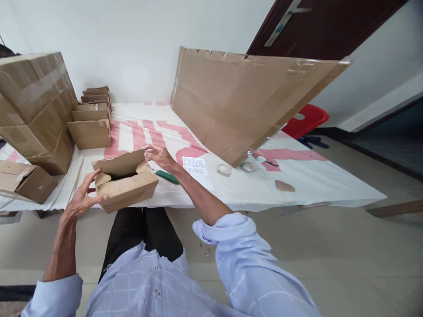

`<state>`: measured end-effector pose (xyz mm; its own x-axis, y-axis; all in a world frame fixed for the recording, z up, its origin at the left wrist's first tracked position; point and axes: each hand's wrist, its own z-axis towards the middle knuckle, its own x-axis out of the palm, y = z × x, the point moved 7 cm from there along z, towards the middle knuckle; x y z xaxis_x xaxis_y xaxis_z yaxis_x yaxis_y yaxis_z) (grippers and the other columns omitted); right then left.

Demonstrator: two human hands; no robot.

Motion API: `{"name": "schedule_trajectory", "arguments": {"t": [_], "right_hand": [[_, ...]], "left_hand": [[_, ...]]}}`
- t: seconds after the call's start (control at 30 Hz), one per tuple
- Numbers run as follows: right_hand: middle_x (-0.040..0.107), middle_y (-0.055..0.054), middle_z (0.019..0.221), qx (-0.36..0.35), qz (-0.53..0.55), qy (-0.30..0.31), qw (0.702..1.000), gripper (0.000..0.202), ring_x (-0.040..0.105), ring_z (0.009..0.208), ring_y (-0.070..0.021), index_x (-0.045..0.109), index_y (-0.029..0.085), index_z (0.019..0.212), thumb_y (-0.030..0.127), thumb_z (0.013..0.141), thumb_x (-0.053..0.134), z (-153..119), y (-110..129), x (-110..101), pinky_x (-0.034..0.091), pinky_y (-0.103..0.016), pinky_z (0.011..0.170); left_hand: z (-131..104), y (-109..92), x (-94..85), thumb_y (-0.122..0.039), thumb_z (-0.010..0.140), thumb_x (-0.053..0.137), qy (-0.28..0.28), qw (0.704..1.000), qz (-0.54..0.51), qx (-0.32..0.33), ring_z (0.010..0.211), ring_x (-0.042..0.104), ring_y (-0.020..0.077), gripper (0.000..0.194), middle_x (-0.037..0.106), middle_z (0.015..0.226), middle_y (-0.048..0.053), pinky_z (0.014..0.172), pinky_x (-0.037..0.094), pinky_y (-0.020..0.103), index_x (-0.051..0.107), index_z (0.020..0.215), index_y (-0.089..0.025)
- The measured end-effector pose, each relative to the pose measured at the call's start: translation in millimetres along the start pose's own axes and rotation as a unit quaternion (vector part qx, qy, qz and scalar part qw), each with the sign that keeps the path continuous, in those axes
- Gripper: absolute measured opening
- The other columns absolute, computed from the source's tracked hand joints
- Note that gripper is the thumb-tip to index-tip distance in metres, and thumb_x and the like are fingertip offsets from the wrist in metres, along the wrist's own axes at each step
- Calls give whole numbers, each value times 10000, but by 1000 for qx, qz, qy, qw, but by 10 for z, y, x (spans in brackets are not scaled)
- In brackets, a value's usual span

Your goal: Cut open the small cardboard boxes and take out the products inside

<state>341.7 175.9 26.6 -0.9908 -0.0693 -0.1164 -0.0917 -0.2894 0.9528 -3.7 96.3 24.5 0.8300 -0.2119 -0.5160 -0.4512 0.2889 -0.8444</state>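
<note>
A small cardboard box [130, 192] with its lid raised is at the table's front edge, tilted toward me. Its side flaps stand partly folded in, and what lies inside is mostly hidden in shadow. My left hand [82, 196] grips the box's left end, thumb on the front wall and fingers behind. At the far right corner, my right hand [160, 157] pinches the edge of the raised lid. Beneath my right wrist, a green object [167, 176] lies partly hidden beside the box. A white sheet [198, 172] with rows of small printed shapes is to its right.
Stacked cartons [39, 101] and a smaller carton [26, 180] stand at left, near a row of open boxes [90, 127]. A large cardboard panel [244, 97] leans across the back. Clear tape rolls [224, 169] and a brown scrap [284, 186] lie right; a red chair [307, 119] stands beyond.
</note>
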Motion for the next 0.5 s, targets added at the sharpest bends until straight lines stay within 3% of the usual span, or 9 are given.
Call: {"name": "schedule_trajectory", "arguments": {"t": [0.2, 0.33, 0.5], "right_hand": [[708, -16, 809, -4, 18, -5, 1000, 543, 637, 742, -181, 770, 226, 798, 737, 688, 918, 156, 163, 52, 613, -347, 693], [663, -8, 771, -2, 10, 10, 1000, 568, 633, 706, -168, 736, 221, 723, 758, 687, 916, 175, 215, 27, 613, -339, 682], [664, -6, 729, 2, 24, 31, 999, 520, 628, 688, -159, 689, 211, 656, 658, 721, 947, 225, 270, 24, 587, -319, 667]], "left_hand": [[19, -59, 3, -717, 751, 936, 10, 1000, -17, -7, 1617, 491, 492, 1062, 457, 1790, 152, 1203, 592, 601, 560, 1677, -356], [28, -92, -6, -726, 757, 939, 9, 1000, -9, -4, 1604, 513, 489, 1045, 488, 1762, 154, 1209, 590, 598, 572, 1663, -355], [26, -101, -31, -748, 771, 930, 12, 1000, 7, 17, 1609, 505, 484, 1036, 458, 1767, 146, 1198, 607, 575, 569, 1665, -370]]}}
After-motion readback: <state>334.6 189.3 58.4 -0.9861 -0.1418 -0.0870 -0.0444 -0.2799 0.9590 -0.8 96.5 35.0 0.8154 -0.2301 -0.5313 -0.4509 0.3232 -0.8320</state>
